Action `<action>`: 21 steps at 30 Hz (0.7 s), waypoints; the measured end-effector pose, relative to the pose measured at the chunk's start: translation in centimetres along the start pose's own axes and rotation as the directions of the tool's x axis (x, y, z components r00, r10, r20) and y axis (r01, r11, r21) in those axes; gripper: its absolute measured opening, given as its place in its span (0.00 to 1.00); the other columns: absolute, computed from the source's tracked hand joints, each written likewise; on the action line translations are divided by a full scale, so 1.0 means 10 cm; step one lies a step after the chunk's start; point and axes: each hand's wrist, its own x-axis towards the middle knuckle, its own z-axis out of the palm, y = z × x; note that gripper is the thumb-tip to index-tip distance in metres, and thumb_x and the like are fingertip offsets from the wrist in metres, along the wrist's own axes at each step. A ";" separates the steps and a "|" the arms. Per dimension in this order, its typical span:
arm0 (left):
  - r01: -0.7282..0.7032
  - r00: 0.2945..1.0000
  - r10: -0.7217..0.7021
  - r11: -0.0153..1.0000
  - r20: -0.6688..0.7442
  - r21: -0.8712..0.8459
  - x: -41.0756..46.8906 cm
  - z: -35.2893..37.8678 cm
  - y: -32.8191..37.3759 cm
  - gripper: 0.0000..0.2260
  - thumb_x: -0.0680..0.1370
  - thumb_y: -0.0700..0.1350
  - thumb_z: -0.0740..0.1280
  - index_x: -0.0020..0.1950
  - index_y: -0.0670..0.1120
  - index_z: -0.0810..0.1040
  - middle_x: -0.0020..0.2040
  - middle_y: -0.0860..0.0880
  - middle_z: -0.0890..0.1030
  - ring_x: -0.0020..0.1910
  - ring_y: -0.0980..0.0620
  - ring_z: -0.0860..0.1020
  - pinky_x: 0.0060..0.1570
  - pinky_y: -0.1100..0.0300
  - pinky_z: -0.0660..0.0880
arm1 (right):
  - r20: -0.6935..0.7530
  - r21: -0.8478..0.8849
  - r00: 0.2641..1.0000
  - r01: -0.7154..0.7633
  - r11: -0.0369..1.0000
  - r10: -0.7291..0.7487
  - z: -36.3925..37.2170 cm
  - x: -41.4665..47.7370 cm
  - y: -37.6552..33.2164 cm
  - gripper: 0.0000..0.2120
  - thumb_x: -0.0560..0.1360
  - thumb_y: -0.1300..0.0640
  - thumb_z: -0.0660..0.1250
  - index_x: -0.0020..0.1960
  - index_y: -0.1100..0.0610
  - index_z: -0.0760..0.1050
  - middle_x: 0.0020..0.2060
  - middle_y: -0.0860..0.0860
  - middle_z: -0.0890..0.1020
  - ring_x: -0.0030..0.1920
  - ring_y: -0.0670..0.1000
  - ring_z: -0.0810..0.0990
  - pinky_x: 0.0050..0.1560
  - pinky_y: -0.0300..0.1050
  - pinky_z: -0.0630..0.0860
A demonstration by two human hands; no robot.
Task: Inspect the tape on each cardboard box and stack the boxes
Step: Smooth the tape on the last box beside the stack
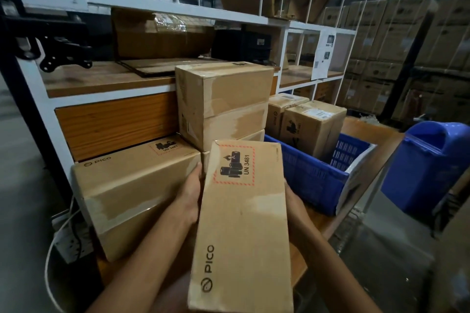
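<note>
Two grips clasp PICO box (244,223): left grip (189,193) on left edge, right grip (292,199) mostly hidden behind it.

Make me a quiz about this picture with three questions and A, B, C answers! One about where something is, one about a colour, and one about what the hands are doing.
1. Where does the rightmost box stand? A) in the blue crate B) on the top shelf C) on the floor
2. What colour is the dashed frame on the held box? A) green B) red C) white
3. How is the held box held? A) by one hand B) by nobody C) by the left hand and right hand

Answers: 1 A, the crate's walls rise round its base. 2 B, the dashes round UN 3481 are red. 3 C, a hand grips each long side.
</note>
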 end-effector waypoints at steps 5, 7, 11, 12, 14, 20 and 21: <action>-0.206 0.968 0.191 0.975 0.161 0.088 -0.18 0.14 0.06 0.28 0.83 0.63 0.50 0.52 0.45 0.83 0.49 0.40 0.85 0.44 0.42 0.84 0.45 0.49 0.79 | 0.027 0.175 0.990 0.129 0.976 -0.136 -0.06 -0.01 -0.11 0.18 0.83 0.50 0.59 0.40 0.55 0.79 0.33 0.52 0.84 0.33 0.51 0.83 0.39 0.49 0.81; -0.291 0.948 0.270 0.950 0.168 0.114 -0.22 0.12 -0.03 0.29 0.83 0.63 0.49 0.53 0.44 0.82 0.50 0.40 0.85 0.46 0.43 0.84 0.47 0.48 0.79 | 0.028 0.137 0.976 0.210 0.968 -0.215 -0.07 -0.01 -0.06 0.16 0.83 0.51 0.58 0.43 0.57 0.78 0.35 0.52 0.84 0.36 0.53 0.83 0.41 0.50 0.81; -0.429 0.901 0.410 0.892 0.143 0.144 -0.20 0.01 -0.35 0.28 0.81 0.62 0.50 0.53 0.43 0.81 0.48 0.43 0.86 0.49 0.44 0.84 0.49 0.48 0.79 | -0.008 0.055 0.961 0.277 0.959 -0.277 -0.11 -0.01 0.24 0.18 0.82 0.45 0.61 0.56 0.61 0.75 0.49 0.59 0.83 0.50 0.61 0.84 0.47 0.53 0.83; -0.436 0.897 0.419 0.889 0.140 0.138 -0.17 -0.03 -0.42 0.27 0.80 0.62 0.50 0.54 0.43 0.80 0.47 0.43 0.86 0.49 0.45 0.84 0.48 0.50 0.79 | -0.028 0.040 0.963 0.269 0.962 -0.268 -0.12 -0.03 0.28 0.17 0.82 0.45 0.62 0.56 0.60 0.75 0.49 0.57 0.83 0.51 0.59 0.84 0.46 0.48 0.82; -0.433 0.899 0.416 0.893 0.140 0.125 -0.16 -0.06 -0.46 0.28 0.77 0.63 0.52 0.56 0.44 0.80 0.48 0.44 0.86 0.50 0.46 0.84 0.48 0.51 0.79 | -0.078 0.009 0.960 0.269 0.963 -0.267 -0.13 -0.03 0.30 0.13 0.84 0.50 0.59 0.51 0.59 0.75 0.46 0.55 0.82 0.48 0.51 0.84 0.42 0.38 0.79; -0.549 0.834 0.524 0.817 0.173 0.175 -0.18 -0.07 -0.19 0.22 0.79 0.61 0.63 0.66 0.48 0.76 0.57 0.45 0.83 0.56 0.43 0.82 0.49 0.52 0.80 | -0.159 -0.014 0.930 0.332 0.943 -0.330 -0.16 0.03 -0.01 0.11 0.83 0.53 0.61 0.55 0.59 0.77 0.52 0.55 0.84 0.54 0.56 0.83 0.54 0.53 0.80; -0.602 0.799 0.572 0.761 0.187 0.244 -0.20 -0.07 -0.15 0.17 0.80 0.57 0.64 0.64 0.49 0.77 0.58 0.46 0.83 0.55 0.46 0.82 0.46 0.59 0.80 | -0.162 -0.065 0.913 0.370 0.927 -0.376 -0.16 0.03 -0.08 0.07 0.82 0.54 0.63 0.54 0.55 0.78 0.51 0.52 0.84 0.54 0.53 0.83 0.54 0.51 0.80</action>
